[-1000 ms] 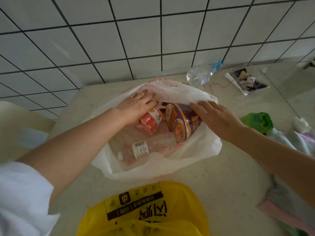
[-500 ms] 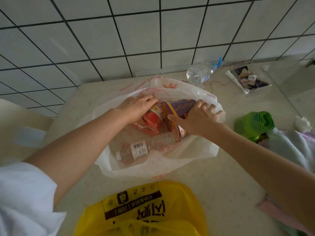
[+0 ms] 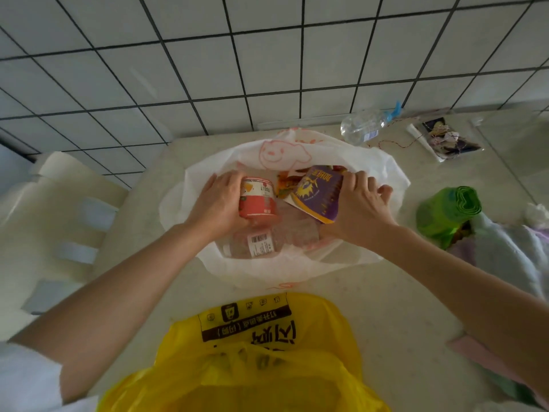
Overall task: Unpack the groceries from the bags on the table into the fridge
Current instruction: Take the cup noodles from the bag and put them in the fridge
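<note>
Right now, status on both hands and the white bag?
Left hand grips red cup. Right hand grips purple cup. Both over white bag; bottle inside. Nothing blocking.

white tiled wall (image 3: 267, 63) with dark grout rises behind a pale speckled table (image 3: 395, 295) in dim light.

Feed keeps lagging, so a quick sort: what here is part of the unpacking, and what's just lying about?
Job:
- white bag, open on the table
- red cup, gripped by left hand
- purple cup, gripped by right hand
- clear bottle inside the white bag
- yellow bag

Lying about:
- blue-capped bottle
- green roll
- clear packet
</note>
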The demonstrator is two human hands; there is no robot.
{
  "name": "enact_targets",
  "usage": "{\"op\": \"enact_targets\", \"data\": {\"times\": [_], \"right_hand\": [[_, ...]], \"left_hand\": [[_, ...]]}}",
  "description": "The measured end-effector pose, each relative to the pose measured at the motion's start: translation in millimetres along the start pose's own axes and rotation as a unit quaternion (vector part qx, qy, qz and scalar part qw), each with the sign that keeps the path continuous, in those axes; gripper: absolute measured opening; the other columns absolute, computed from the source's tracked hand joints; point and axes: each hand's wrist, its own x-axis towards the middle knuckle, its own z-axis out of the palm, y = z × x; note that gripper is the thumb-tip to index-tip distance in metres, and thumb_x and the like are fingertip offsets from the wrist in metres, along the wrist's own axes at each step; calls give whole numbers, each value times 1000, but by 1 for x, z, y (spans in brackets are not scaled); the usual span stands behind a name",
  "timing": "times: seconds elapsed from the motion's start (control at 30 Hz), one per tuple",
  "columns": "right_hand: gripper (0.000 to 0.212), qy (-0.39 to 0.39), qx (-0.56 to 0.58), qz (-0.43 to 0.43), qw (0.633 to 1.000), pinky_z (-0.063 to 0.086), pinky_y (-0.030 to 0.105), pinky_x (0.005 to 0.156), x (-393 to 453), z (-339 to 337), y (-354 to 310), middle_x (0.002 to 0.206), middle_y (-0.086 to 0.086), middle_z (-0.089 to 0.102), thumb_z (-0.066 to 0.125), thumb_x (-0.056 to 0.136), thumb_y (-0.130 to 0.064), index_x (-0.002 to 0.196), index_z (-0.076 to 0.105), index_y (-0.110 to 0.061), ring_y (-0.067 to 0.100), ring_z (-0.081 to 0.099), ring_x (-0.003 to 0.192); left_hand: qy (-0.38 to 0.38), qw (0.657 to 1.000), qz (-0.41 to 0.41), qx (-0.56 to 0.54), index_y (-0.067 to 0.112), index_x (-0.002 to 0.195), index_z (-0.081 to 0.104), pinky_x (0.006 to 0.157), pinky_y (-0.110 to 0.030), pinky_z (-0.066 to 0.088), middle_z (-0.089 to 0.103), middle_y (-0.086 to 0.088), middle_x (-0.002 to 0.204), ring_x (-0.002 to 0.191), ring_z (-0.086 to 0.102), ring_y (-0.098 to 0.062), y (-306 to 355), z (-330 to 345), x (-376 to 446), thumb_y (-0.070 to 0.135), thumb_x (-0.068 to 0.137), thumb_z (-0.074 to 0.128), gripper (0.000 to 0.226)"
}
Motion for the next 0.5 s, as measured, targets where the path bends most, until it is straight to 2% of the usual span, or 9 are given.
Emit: {"op": "enact_targets", "data": {"times": [0.07,0.13,0.3,0.4,0.5], "right_hand": [[111,21,30,-11,999,31,49,100,-10,-12,-5,122,12,41,64,57,-75,134,29,-4,32,42,113],[112,44,75,-29,996,33,47,102,-24,-27,-11,121,12,41,65,52,-72,135,30,-5,31,43,114],[110,56,195,-59,977,41,39,100,-74,-55,-30,125,11,35,83,52,-45,138,26,-6,29,40,118],[114,61,230,-66,969,38,35,102,-109,-62,-48,132,11,33,86,53,-43,141,23,-9,27,39,123],[109,53,273,-64,959,30,24,94,-149,-63,-71,133,6,37,86,55,-45,139,25,-11,21,40,122]], "left_hand": [[22,998,-33,-58,15,133,36,95,-38,48,51,-6,129,114,53,-21,1,-14,-17,59,53,85,104],[54,992,-58,-100,16,133,37,89,-33,51,50,-4,129,112,53,-18,3,-28,-35,52,54,88,100],[100,968,-129,-191,17,132,40,87,-31,49,52,2,124,108,53,-15,8,-55,-93,52,54,87,97],[121,948,-182,-231,19,131,41,89,-35,51,53,2,125,109,54,-17,4,-62,-140,47,53,90,96],[142,914,-242,-293,18,131,43,83,-31,49,52,5,118,104,54,-16,1,-65,-198,39,54,91,93]]}}
